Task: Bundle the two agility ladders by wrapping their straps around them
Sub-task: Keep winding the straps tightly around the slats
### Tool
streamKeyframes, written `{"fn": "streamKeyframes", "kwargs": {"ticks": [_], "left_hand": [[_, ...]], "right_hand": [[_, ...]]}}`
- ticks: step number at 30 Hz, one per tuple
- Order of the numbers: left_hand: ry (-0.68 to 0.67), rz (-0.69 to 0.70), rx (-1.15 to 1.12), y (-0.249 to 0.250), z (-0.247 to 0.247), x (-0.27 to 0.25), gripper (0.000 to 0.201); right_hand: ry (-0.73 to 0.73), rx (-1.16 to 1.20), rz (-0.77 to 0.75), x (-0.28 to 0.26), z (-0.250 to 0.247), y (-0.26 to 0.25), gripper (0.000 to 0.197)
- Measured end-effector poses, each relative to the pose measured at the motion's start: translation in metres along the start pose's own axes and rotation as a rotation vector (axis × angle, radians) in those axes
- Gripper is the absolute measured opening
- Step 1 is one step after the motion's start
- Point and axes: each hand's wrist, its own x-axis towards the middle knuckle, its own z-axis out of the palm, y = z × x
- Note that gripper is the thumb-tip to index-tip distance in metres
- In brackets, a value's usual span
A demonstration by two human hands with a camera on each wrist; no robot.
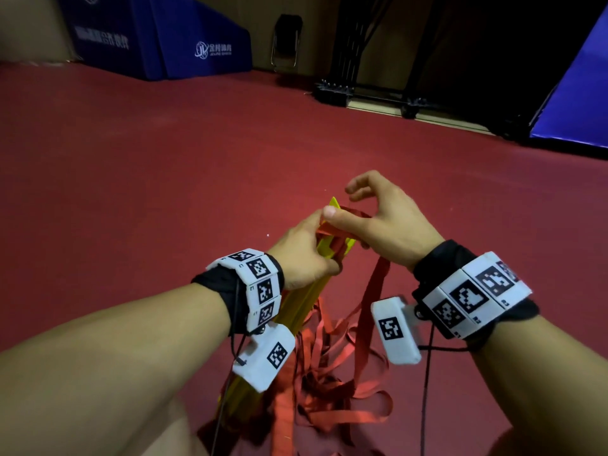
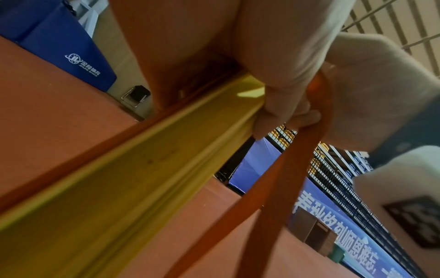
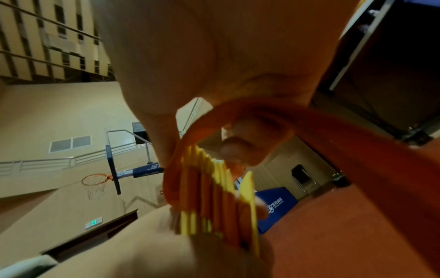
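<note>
My left hand (image 1: 304, 255) grips the stacked yellow plastic rungs (image 2: 133, 169), long axis pointing away; my right hand (image 1: 388, 225), just beside, pinches the red webbing strap (image 1: 373, 291) over their tip.

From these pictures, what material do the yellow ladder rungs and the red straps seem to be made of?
The yellow rungs look like rigid plastic with a smooth, slightly glossy finish: they keep straight, flat edges and catch a highlight near the left hand. The red straps look like flat woven webbing, probably nylon or polyester: matte, thin, and limp enough to loop and tangle on the floor. The weave itself is too blurred to confirm.
</note>
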Motion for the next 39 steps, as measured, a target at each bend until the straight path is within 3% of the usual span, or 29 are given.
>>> {"fn": "streamKeyframes", "kwargs": {"ticks": [4,8,12,16,20,25,33,39], "left_hand": [[0.038,-0.014,-0.018,-0.001,-0.001,0.002,0.069],[0.044,-0.023,-0.019,-0.001,0.002,0.003,0.063],[0.045,-0.022,0.008,-0.001,0.005,0.004,0.063],[-0.018,0.005,0.051,0.000,0.011,0.002,0.064],[-0.076,0.059,0.106,0.002,0.019,0.000,0.047],[-0.032,0.086,0.071,-0.002,0.014,0.000,0.045],[-0.031,0.121,-0.119,-0.006,0.006,0.001,0.043],[-0.071,0.169,-0.258,-0.001,0.003,-0.002,0.049]], "right_hand": [[0.011,-0.035,-0.089,-0.004,-0.005,0.002,0.039],[-0.026,-0.138,-0.150,-0.002,-0.005,0.006,0.030],[0.014,-0.190,-0.167,-0.002,-0.007,0.004,0.034],[0.039,-0.044,-0.152,0.000,-0.005,0.000,0.039],[0.058,0.055,-0.115,0.002,0.001,-0.004,0.043],[0.092,0.036,-0.086,0.008,-0.001,0.003,0.042],[0.019,0.135,-0.049,0.012,-0.009,0.023,0.039],[-0.120,0.236,-0.026,0.010,-0.002,0.030,0.039]]}}
